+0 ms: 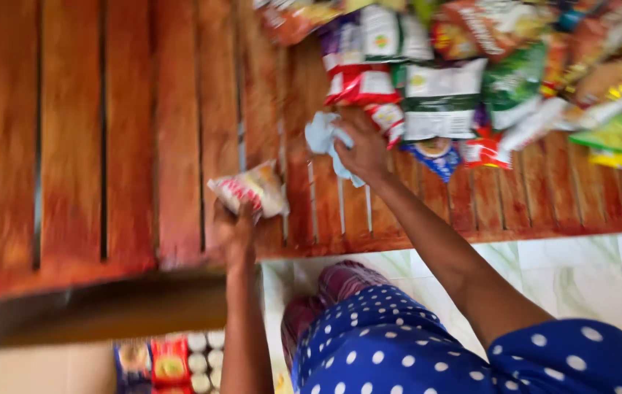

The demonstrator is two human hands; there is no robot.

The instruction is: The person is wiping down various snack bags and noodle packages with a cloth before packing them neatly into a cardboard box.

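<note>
While the fingers of the right hand [363, 149] bunch a pale blue cloth [323, 138] against the slatted wooden table [128, 146], the left hand [236, 230] grips a small pale snack packet [252, 188] from below, its long axis running left to right. Just beyond the cloth, further from the person, lies the heap of snack packets [471, 73], nearer the right hand. Motion blur softens everything; the heap is cut off at the top edge, and a cardboard box [99, 310] hides the floor at lower left.
</note>
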